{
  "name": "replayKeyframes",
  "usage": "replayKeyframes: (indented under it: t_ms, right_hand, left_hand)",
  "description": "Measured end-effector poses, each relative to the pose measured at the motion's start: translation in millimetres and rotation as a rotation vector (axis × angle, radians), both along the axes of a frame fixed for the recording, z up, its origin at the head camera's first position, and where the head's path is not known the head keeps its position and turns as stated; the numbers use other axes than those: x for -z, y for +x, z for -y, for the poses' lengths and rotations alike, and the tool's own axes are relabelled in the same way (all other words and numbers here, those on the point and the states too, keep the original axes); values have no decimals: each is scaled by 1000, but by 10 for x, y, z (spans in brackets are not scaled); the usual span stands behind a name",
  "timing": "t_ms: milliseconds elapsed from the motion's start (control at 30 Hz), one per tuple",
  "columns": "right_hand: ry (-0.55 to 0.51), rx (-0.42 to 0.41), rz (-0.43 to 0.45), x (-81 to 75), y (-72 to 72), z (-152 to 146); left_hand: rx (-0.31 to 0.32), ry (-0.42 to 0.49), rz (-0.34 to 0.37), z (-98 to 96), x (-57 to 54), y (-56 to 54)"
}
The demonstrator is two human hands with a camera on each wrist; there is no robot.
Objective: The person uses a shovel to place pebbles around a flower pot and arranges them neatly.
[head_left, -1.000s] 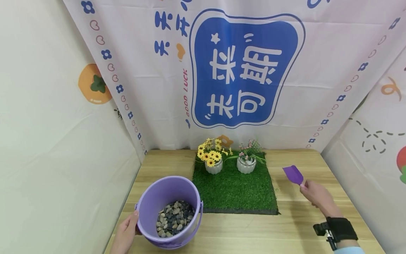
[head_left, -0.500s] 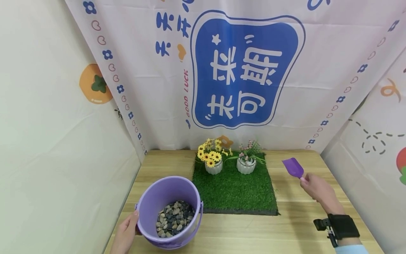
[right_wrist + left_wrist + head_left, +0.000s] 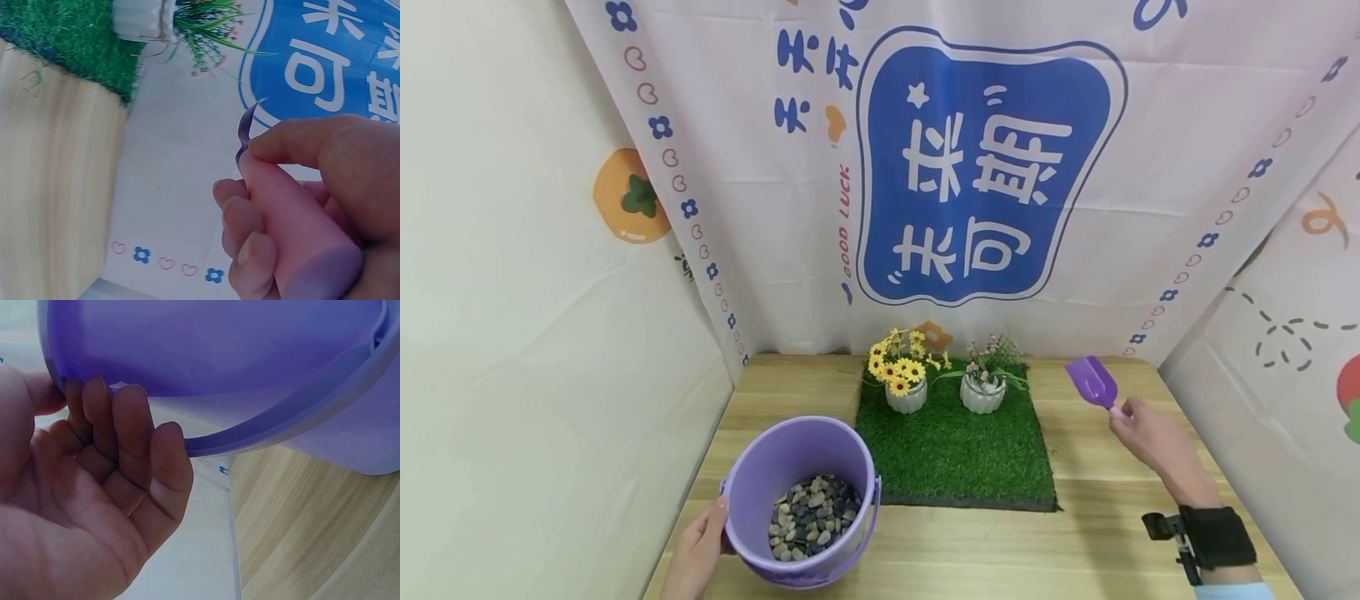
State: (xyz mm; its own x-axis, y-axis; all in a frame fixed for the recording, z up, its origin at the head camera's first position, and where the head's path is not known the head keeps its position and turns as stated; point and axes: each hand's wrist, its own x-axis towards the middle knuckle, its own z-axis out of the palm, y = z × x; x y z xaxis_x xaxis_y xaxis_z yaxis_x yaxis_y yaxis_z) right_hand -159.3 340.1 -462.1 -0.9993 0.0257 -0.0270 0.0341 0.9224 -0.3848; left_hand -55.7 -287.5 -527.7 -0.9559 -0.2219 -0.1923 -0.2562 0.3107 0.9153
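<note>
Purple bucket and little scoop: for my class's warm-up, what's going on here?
A person's left hand grips a purple bucket near its rim; pebbles lie inside. The right hand holds a purple scoop by its pink handle, to the right of a green grass mat. No pebbles show in the scoop. Two flowerpots stand on the mat.

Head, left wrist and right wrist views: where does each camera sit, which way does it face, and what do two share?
Head: worn on the head, facing forward and down at the table; both the left hand and right hand show.
Left wrist: worn there, facing the bucket; only the left hand shows, gripping it.
Right wrist: worn there, facing the scoop, with the printed cloth beyond; only the right hand shows.
Shared: head and right wrist both show the scoop.
</note>
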Motion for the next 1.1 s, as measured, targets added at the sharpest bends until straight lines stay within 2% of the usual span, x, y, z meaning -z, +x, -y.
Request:
replayKeyframes:
  t_ms: [333, 567, 867, 1100]
  right_hand:
    - [26, 11, -107, -227, 33, 54]
    - [19, -1, -177, -322, 44, 123]
    - [12, -22, -108, -405, 7, 246]
    - [30, -79, -147, -437, 2, 337]
  left_hand:
    - [-10, -3, -26, -11, 4, 2]
    - [4, -28, -10, 2, 2, -5]
    - [-10, -42, -10, -11, -14, -2]
    - [-14, -47, 2, -11, -24, -1]
